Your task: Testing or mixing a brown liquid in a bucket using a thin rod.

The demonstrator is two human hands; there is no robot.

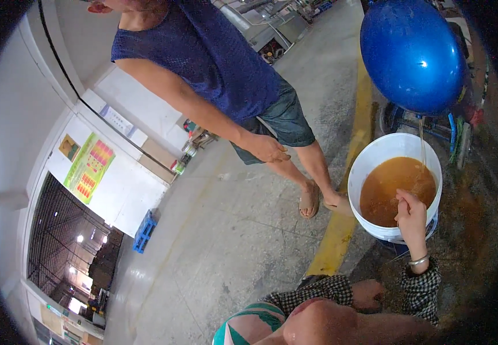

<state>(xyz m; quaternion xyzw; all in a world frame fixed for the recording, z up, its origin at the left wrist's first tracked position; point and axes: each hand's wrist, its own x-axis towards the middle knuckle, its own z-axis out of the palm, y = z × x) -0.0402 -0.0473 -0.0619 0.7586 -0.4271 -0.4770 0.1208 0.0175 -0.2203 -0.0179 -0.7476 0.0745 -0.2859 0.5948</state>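
Note:
A white bucket (357,172) stands on the floor at the right, with cloudy orange-brown liquid (387,181) in it. My right hand (412,215) reaches over its near rim, fingers curled together just above the liquid. Whatever they pinch, if anything, is too small to make out. A metal bracelet (418,261) circles that wrist below a black-and-white checked sleeve. Nearer to me, my left hand (368,294) is closed beside my bare leg (324,322), apart from the bucket. From under a shiny blue rounded tank (416,54), a thin stream (423,138) falls into the bucket.
Facing me, a person (203,69) in a dark blue sleeveless top and sandals stands left of the bucket, one arm lowered. A yellow floor line (341,236) passes by it. Hoses (460,138) hang under the tank. A blue pallet (145,231) leans far left.

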